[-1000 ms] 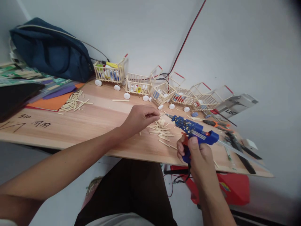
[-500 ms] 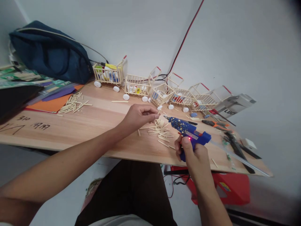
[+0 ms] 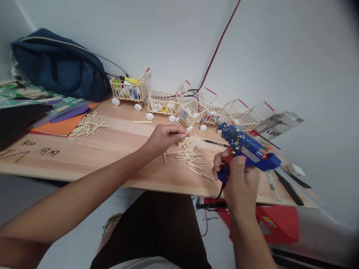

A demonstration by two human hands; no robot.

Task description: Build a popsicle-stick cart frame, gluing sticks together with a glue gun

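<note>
The left hand [image 3: 168, 139] has thumb and fingertips pressed together above the table [image 3: 120, 149], pinching what seems to be a short stick [image 3: 188, 135], though it is too small to make out surely. The right hand [image 3: 241, 177] is wrapped around the handle of a blue glue gun [image 3: 239, 141], which points up and to the left, its nozzle well apart from the left hand. Loose sticks [image 3: 193, 158] lie in a heap between the hands, near a black pen [image 3: 213, 142]. Small wooden carts [image 3: 163, 101] stand in a row behind.
</note>
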